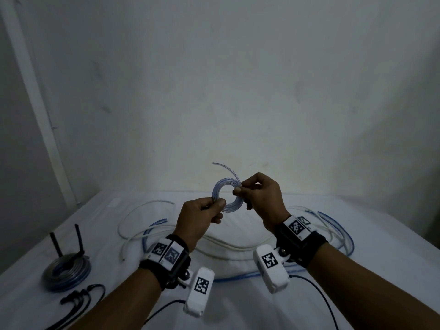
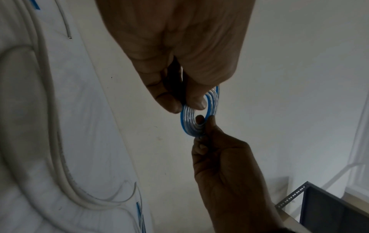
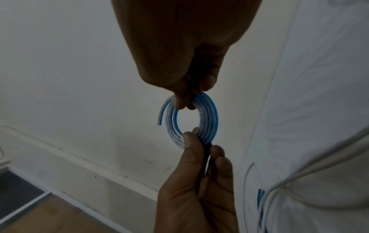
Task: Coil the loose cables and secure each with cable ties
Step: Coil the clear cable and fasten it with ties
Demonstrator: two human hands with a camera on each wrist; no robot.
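Now the left hand point(image 1: 198, 214) and right hand point(image 1: 260, 195) pinch opposite sides of the coiled cable point(image 1: 227, 196), its tail loose beyond the right fingers point(image 3: 180, 100); next, probably tuck and tie.

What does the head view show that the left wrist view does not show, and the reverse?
Only the head view: a tied coil with two black tie tails upright, and spare black ties lying on the bed. Only the left wrist view: a grey metal shelf. Both: the left hand and right hand pinching the small blue-striped clear coil.
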